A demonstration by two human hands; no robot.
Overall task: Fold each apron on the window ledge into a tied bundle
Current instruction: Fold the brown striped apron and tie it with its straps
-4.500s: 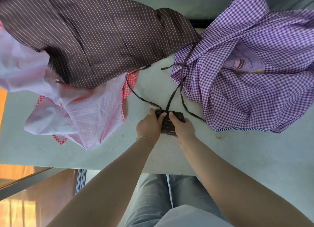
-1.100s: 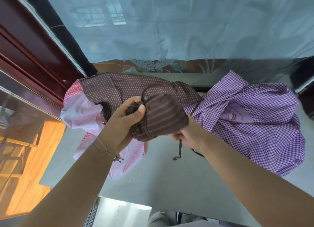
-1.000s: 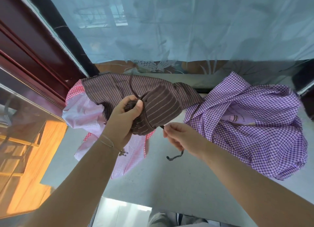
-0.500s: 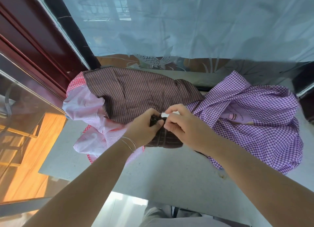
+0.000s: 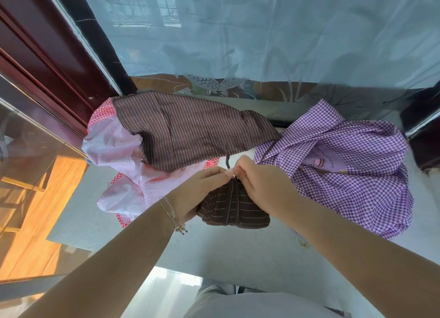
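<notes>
A small folded brown striped apron bundle (image 5: 234,209) lies on the grey window ledge (image 5: 238,253) in front of me. My left hand (image 5: 202,190) grips the bundle's left side, and its fingertips meet my right hand (image 5: 259,187) at the top. Both pinch the bundle's thin brown strap (image 5: 228,162), whose free end sticks up behind the fingers. Behind lie three loose aprons: a brown striped apron (image 5: 188,129), a pink checked apron (image 5: 133,175) under it at the left, and a purple gingham apron (image 5: 345,165) at the right.
A window pane with a pale curtain (image 5: 262,32) rises behind the ledge. A dark red wooden frame (image 5: 47,63) stands at the left, with a wooden floor (image 5: 31,210) below the ledge's left edge. My lap shows under the ledge's near edge.
The bundle was held up in the air a second ago and now lies on the ledge. My right hand came in from the dangling strap to meet my left hand at the bundle's top.
</notes>
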